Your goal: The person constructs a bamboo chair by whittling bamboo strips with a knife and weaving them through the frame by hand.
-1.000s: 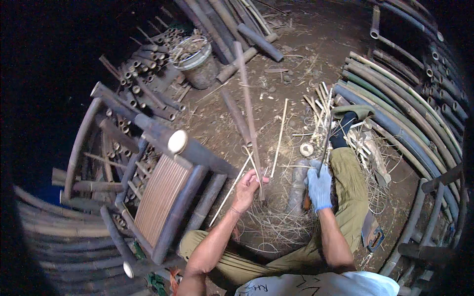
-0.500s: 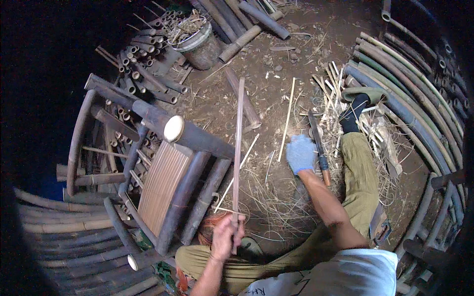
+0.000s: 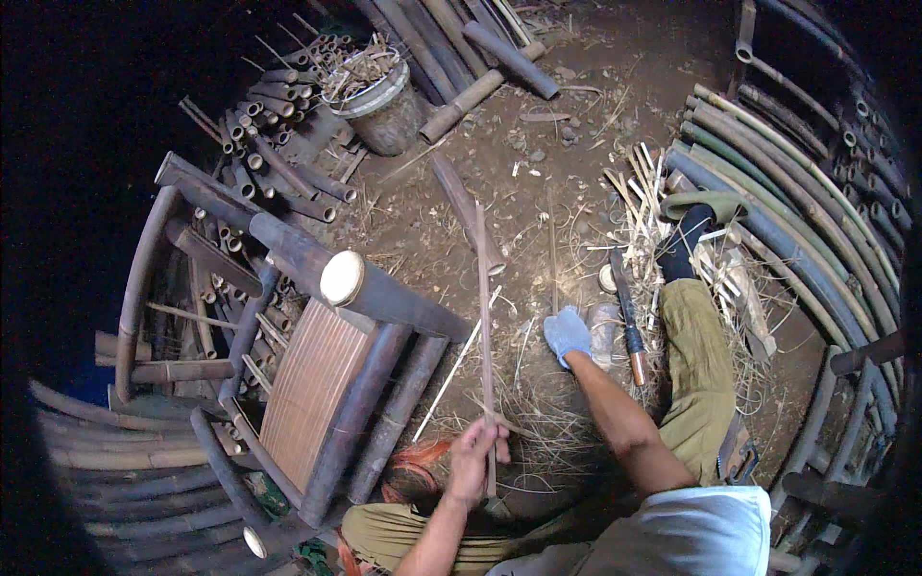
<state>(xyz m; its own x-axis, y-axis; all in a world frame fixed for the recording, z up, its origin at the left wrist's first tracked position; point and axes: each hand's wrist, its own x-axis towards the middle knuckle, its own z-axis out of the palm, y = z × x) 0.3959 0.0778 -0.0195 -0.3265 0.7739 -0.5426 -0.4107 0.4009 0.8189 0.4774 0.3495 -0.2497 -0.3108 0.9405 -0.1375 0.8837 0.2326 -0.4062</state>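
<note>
My left hand (image 3: 477,456) is closed around the lower part of a long, narrow bamboo strip (image 3: 484,307), which points away from me. A blue work glove covers my right hand (image 3: 567,336). Its fingers close on the near end of a second, thinner bamboo strip (image 3: 552,245); the glove hides the grip itself. Just right of the glove lies a pale, short cylindrical piece (image 3: 603,331) I cannot identify. Beyond that is a long knife (image 3: 626,302) with a dark blade and brown-tipped handle. Another pale strip (image 3: 447,367) lies on the ground between the hands and the chair.
A bamboo chair (image 3: 317,394) with a slatted panel lies at my left. Thin shavings (image 3: 547,432) cover the ground before me. Split strips (image 3: 639,197) are heaped beside my outstretched right leg (image 3: 696,384). A bucket of scraps (image 3: 379,110) stands far left; bamboo poles (image 3: 768,211) line the right.
My gloved right hand has moved left onto the thin strip, which has turned and now shows a darker side. My left hand still holds the long strip. The whole view has shifted slightly.
</note>
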